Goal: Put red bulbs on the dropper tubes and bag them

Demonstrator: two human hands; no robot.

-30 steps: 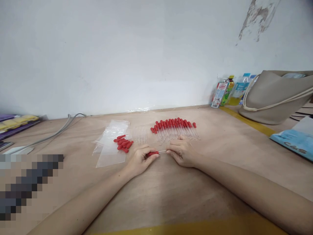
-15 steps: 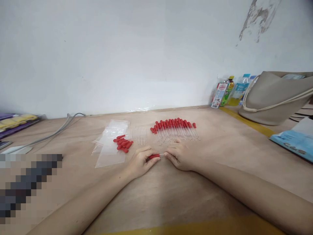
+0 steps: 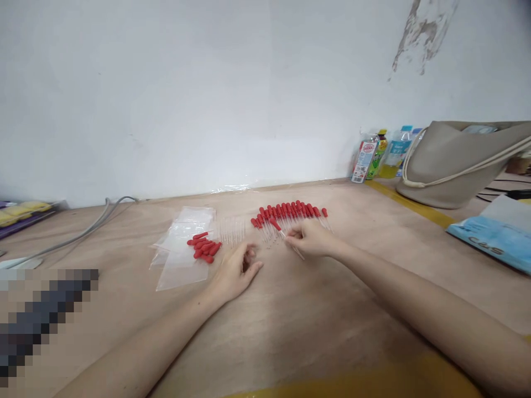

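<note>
Over the wooden tabletop (image 3: 290, 326), my left hand (image 3: 234, 273) has let go and lies half-curled, empty, while my right hand (image 3: 312, 239) pinches the joined-up red-bulbed dropper (image 3: 275, 224) near the dropper row (image 3: 292, 209).

Red bulbs (image 3: 204, 247), clear tubes (image 3: 233, 229); grey-beige bag (image 3: 460, 160); blue packet (image 3: 483, 235); yellow tape (image 3: 425, 211).

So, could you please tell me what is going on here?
A person's right hand holds a red-topped dropper with a clear tube, in front of a row of similar droppers lying on the table. The left hand rests on the table with fingers loosely curled and appears to hold nothing. To its left lie loose red bulbs, partly over clear plastic bags, and bare clear tubes lie just beyond.
</note>
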